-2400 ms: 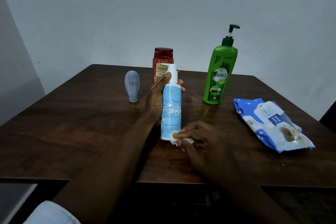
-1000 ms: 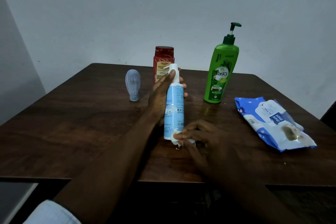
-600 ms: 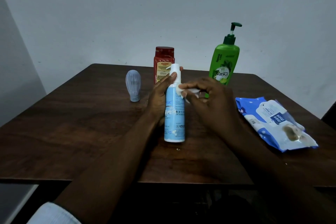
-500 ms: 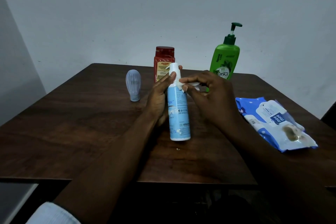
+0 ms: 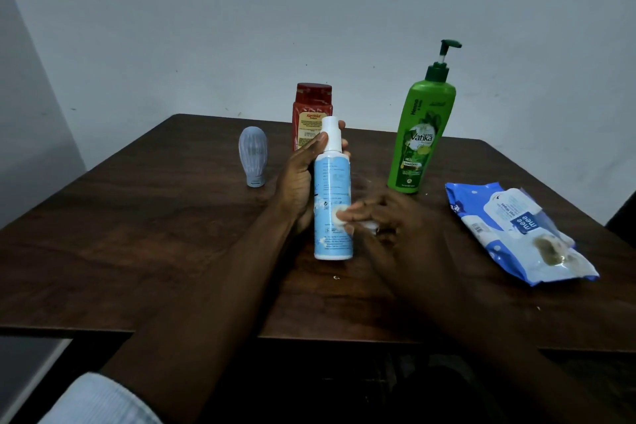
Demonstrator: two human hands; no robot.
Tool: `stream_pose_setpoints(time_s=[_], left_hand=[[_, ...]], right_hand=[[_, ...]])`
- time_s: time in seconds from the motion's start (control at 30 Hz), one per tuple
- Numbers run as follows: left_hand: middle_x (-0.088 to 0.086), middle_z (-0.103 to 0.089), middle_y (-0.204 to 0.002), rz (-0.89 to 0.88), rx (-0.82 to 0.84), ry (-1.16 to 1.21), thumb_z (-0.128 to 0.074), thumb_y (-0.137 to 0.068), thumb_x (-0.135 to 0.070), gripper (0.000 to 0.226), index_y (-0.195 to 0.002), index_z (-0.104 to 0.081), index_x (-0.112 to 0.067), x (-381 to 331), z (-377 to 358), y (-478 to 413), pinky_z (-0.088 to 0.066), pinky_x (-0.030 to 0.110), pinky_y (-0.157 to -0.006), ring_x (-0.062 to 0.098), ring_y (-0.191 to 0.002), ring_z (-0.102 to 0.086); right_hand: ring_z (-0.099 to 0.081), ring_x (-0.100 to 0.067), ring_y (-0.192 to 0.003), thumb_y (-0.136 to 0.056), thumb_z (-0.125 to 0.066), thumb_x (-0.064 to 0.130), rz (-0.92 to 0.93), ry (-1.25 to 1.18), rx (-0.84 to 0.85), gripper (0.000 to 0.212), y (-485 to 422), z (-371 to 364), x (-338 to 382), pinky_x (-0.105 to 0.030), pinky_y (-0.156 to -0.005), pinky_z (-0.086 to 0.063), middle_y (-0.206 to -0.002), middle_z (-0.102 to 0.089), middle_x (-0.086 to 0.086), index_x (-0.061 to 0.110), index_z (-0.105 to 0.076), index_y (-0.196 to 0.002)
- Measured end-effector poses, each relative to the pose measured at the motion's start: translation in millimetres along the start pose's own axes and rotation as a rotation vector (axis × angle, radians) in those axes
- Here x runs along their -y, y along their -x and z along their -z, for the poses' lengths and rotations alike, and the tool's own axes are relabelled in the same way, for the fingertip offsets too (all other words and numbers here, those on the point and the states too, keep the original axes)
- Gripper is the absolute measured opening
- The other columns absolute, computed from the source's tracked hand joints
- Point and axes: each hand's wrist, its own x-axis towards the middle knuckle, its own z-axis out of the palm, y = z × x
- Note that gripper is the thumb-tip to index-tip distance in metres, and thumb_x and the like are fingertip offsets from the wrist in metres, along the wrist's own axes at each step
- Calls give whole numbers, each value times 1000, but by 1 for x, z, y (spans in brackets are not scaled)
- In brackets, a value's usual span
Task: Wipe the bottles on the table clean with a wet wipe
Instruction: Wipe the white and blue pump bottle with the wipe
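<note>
A light blue spray bottle (image 5: 333, 193) with a white cap stands upright near the middle of the dark wooden table (image 5: 137, 234). My left hand (image 5: 298, 179) grips it from the left, thumb near the cap. My right hand (image 5: 395, 227) presses a small white wet wipe (image 5: 340, 217) against the bottle's right side at mid height. Behind stand a tall green pump bottle (image 5: 421, 138), a red bottle (image 5: 311, 110) partly hidden by the spray bottle, and a small grey-blue bottle (image 5: 253, 155) resting on its cap.
A blue and white pack of wet wipes (image 5: 516, 231) lies flat at the right of the table. A tiny white scrap (image 5: 336, 277) sits in front of the spray bottle. The table's front edge runs just below my forearms. A pale wall stands behind.
My right hand has slid the wipe down from the bottle's neck to its middle. Earlier it wiped at the base, then went up. The left hand has turned the bottle, keeping hold.
</note>
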Motion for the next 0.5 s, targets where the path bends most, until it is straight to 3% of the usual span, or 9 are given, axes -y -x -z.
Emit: stream_pose_setpoints(time_s=[0.13, 0.2, 0.3, 0.4, 0.5], left_hand=[[4, -65, -100, 2, 8, 29, -59, -93, -31, 54, -142, -50, -9, 2, 2, -1, -56, 27, -76, 13, -83, -63], [3, -67, -95, 5, 11, 22, -60, -91, -33, 60, -143, -49, -7, 2, 2, -2, -55, 26, -75, 11, -79, -65], [2, -67, -86, -21, 8, 10, -58, -91, -36, 60, -142, -48, -6, 3, 4, -5, -55, 23, -71, 10, -75, -65], [3, -67, -82, -52, -5, -2, -54, -95, -37, 46, -130, -52, -8, 3, 5, -8, -56, 22, -63, 11, -71, -67], [5, -65, -83, 1, -11, -24, -82, -75, -46, 56, -106, -53, -10, 2, 3, -12, -55, 24, -51, 13, -59, -66]], right_hand=[[-62, 6, -99, -85, -76, 10, 20, 12, 38, 17, 22, -1, 6, -4, -84, -44, -102, -67, 9, 19, -79, -99], [-62, 6, -99, -85, -74, 12, 39, 17, 41, 16, 24, -2, 8, -2, -84, -43, -102, -68, 8, 18, -80, -99], [-64, 2, -97, -86, -74, 13, 33, -15, 21, 16, 19, -4, 9, -7, -82, -47, -101, -68, 7, 18, -80, -100], [-64, 0, -97, -87, -75, 12, 16, -25, 11, 19, 7, -4, 8, -14, -79, -53, -103, -67, 8, 17, -79, -105], [-65, -3, -97, -88, -75, 10, 14, -22, -26, 20, -13, -3, 5, -26, -78, -58, -104, -67, 8, 18, -78, -106]])
